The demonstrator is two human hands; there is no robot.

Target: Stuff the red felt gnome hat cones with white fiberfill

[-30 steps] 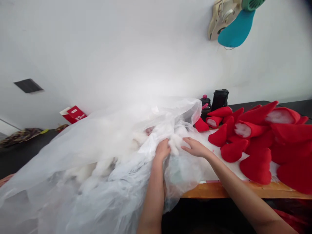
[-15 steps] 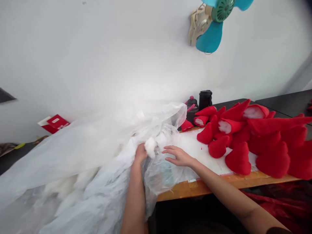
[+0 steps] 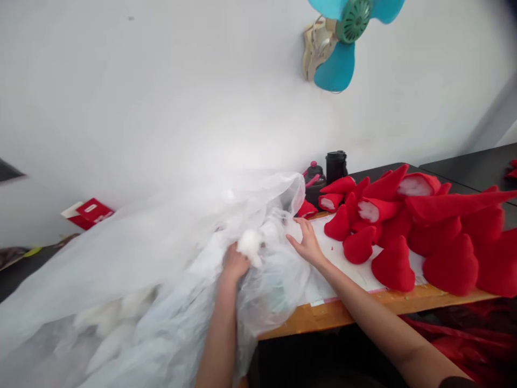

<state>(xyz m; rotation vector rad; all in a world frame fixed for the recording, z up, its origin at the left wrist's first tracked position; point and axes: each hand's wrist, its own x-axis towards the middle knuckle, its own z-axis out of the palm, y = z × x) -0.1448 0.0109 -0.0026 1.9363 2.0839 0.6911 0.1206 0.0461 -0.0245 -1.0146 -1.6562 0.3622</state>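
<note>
Two hands work at a clear plastic bag [image 3: 189,285] of white stuffing, which fills the lower left of the frame and spills over the worktop [image 3: 343,318]. We have our left hand [image 3: 235,264] curled into the bag, fingers closed on the plastic just under a white tuft [image 3: 250,247]. Our right hand [image 3: 307,245] lies open, fingers spread, on a white sheet [image 3: 347,258], near red felt cones [image 3: 393,267].

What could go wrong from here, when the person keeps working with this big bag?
The plastic bag, gathered at the left hand, hangs past the wooden table edge, so it might slide down. The white stuffing tuft could fall loose. The right hand is near the red felt cones and might knock them.
</note>
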